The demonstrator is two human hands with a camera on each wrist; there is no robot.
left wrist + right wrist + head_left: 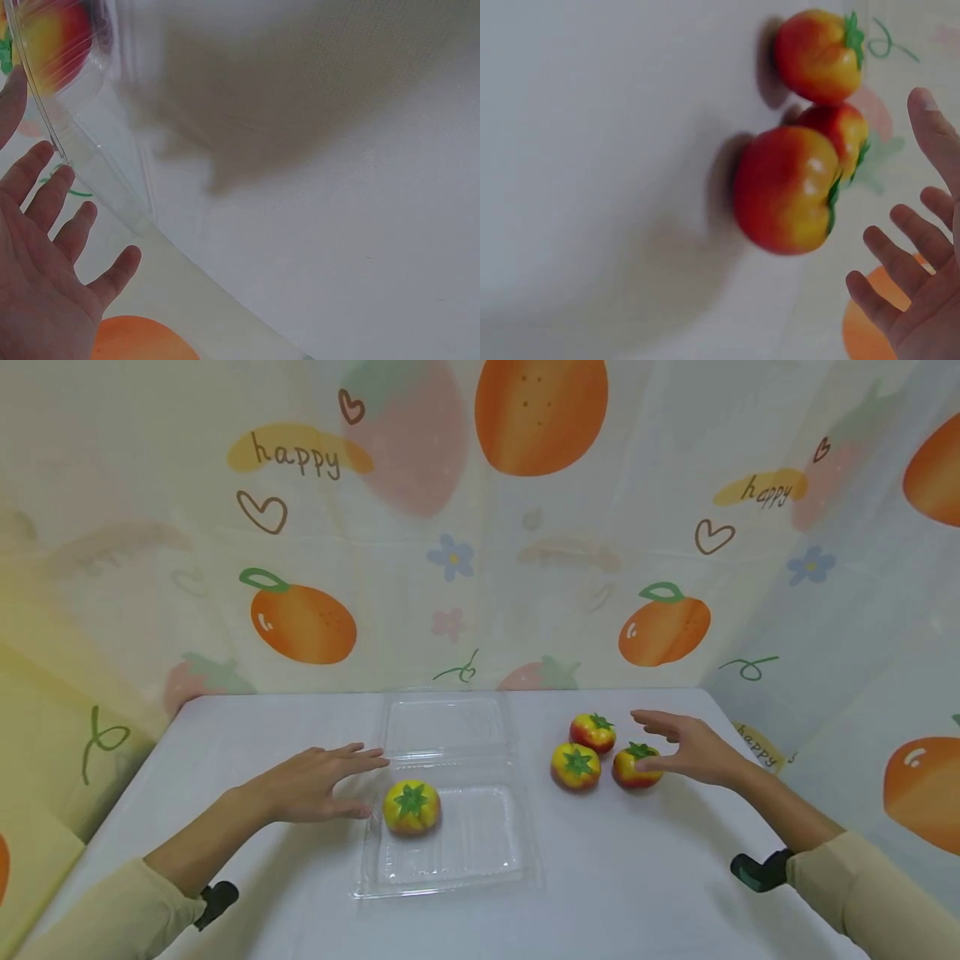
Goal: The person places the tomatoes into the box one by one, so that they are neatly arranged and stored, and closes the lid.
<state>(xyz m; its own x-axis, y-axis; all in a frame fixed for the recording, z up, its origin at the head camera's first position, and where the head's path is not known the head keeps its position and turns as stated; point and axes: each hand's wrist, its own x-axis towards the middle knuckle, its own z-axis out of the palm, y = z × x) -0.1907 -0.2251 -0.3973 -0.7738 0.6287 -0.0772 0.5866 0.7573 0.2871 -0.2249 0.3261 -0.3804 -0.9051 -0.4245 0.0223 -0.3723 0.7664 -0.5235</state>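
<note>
Starting with the head view, we note a clear, ribbed plastic clamshell container [483,839] unfolded on a white-covered table [637,889], with its transparent lid [446,725] on the far side. A round yellow fruit with a green leafy cap [412,810] sits in the left part of the base. The left hand [318,787] hovers beside it at the left edge, fingers extended, holding nothing. To the right of the container, three capped fruits stand close together: a red-and-yellow rear fruit [591,735], a mainly yellow front-left fruit [575,767] and a glossy red-and-yellow right-hand fruit [627,773]. The right hand [693,752] is at the last of these, thumb crossing in front, without a grip. In the left wrist view, we see the left fingers spread near the clear rim; contact cannot be confirmed. Red shows on the contained fruit through the plastic. In the right wrist view, we see the right fingers and thumb spread wide, apart from all three fruits. Caution: we judge that an off-centre thumb contact could roll the right-hand fruit away or into its neighbours. If the left fingers catch the rim, the thin container could slide or tilt, shifting its contents.
</note>
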